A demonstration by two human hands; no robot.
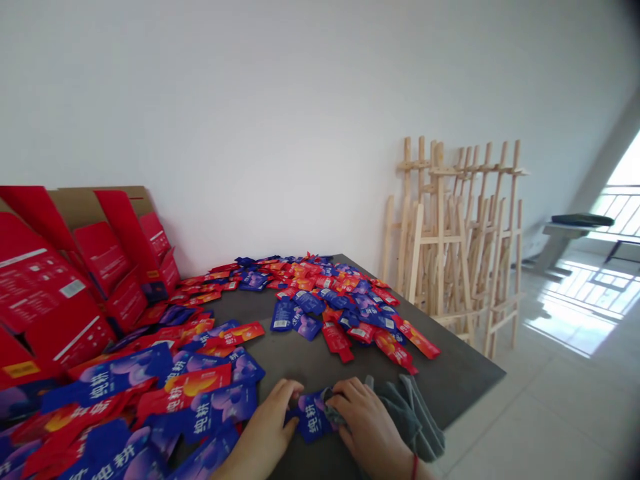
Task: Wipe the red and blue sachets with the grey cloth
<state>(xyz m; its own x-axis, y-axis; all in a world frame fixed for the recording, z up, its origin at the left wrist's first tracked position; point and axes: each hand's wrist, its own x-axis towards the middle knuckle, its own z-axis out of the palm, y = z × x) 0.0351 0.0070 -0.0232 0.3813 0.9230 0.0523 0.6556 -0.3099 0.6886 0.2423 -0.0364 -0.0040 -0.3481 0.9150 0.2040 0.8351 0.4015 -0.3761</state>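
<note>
A blue printed pouch (311,419) with white characters lies on the dark table top in front of me. My left hand (270,420) pinches its left end between thumb and fingers. Bunched under the fingers of my right hand (367,419) is a grey-green cloth (407,407), pressed against the pouch's right end. The rest of the cloth spreads to the right, along the table edge. Part of the pouch is hidden by my fingers and the cloth.
Overlapping blue and red pouches (210,407) cover the left side. A looser heap of pouches (345,293) lies farther back, towards the right. Open red cartons (115,247) stand at the left. Wooden easels (440,233) lean by the wall, beyond the table's right edge (475,363).
</note>
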